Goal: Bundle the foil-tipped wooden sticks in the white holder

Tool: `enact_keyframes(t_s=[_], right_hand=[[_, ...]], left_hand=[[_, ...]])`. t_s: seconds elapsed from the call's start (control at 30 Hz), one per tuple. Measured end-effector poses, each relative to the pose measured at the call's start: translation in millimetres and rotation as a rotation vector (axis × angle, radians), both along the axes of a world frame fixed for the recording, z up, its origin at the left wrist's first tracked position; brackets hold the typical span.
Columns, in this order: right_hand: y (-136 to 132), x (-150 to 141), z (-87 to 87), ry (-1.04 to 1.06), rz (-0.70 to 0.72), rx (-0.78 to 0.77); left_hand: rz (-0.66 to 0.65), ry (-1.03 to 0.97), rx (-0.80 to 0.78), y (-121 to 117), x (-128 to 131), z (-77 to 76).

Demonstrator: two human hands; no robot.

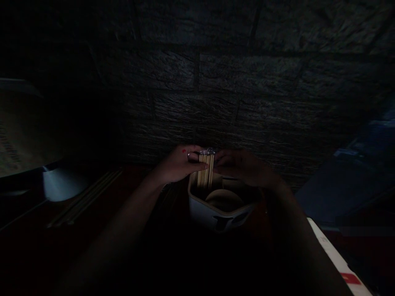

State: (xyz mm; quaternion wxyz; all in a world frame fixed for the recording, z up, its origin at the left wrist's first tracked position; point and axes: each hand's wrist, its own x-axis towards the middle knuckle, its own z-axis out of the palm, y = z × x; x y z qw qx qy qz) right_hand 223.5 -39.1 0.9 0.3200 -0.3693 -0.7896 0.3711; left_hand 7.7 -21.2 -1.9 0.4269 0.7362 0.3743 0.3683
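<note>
A pale, open-topped container with rounded corners and dark markings on its outer wall stands on a dark reddish table beneath a pair of bare hands. Inside the container are a round-edged, light brown piece and a flat brown panel against the far side; the shadowed bottom cannot be made out.

Upright over the container's far left part is a bundle of slim, straw-coloured sticks, packed side by side, with shiny, crinkled clear wrapping at the top. The left hand, a ring on one finger and a small red mark on its back, grips the bundle from the left with fingers curled and thumb across the front. The right hand, fingers bent and nearly closed, holds it from the other side, near the wrapping.

More long, thin sticks lie on the table at left, beside a pale, curved object and a large brown printed package. A white strip with a red patch crosses the lower right, below a bluish, glossy sheet. Rough stone-block wall fills the background in dim light.
</note>
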Motion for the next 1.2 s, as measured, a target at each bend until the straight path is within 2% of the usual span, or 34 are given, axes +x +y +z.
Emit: enact_keyframes(t_s=[0.37,0.67,0.8,0.93,1.2], right_hand=[[-5.5,0.5,7.3,0.091,-0.021,-0.068],[-8.0,-1.8,9.3,0.065,-0.063,-0.011],[-6.4,-4.1,6.1,0.030,-0.070,-0.016],[-3.8,-5.8,3.5,-0.046,-0.087,0.021],[-5.4,-7.1,5.2,-0.076,-0.073,-0.006]], left_hand=[[-0.013,0.020,0.018,2.1,-0.1,-2.4],[0.041,0.040,0.025,-0.1,0.0,-1.1],[0.008,0.026,0.016,-0.6,-0.5,-1.0],[0.031,0.020,0.009,0.0,-1.0,-1.3],[0.015,0.018,0.005,3.1,-1.0,-2.7]])
